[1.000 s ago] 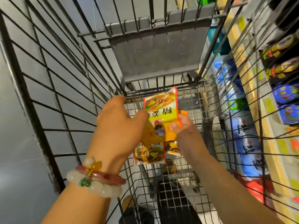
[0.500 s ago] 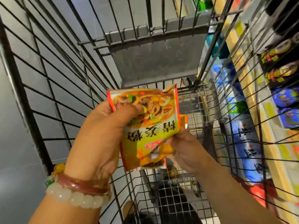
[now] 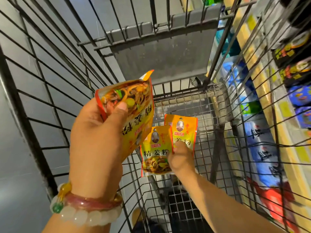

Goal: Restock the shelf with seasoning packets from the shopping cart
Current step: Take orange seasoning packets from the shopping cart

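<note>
My left hand (image 3: 96,140) grips a yellow seasoning packet (image 3: 133,111) upside down, raised above the bottom of the wire shopping cart (image 3: 190,105). Its thumb presses on the packet's printed noodle picture. Lower down, inside the cart, my right hand (image 3: 180,158) pinches two more yellow packets, one (image 3: 155,158) in front and one (image 3: 182,128) behind it, both upright with their labels facing me. The store shelf (image 3: 269,115) runs along the cart's right side, seen through the wires.
The cart's grey fold-down seat flap (image 3: 161,52) stands at the far end. Blue, green and red bagged goods (image 3: 259,157) and dark packets (image 3: 292,68) fill the shelf on the right. Grey floor (image 3: 16,165) lies to the left of the cart.
My left hand has lifted its packet up and to the left. My right hand has dropped lower, and the two packets it holds now show, fanned apart.
</note>
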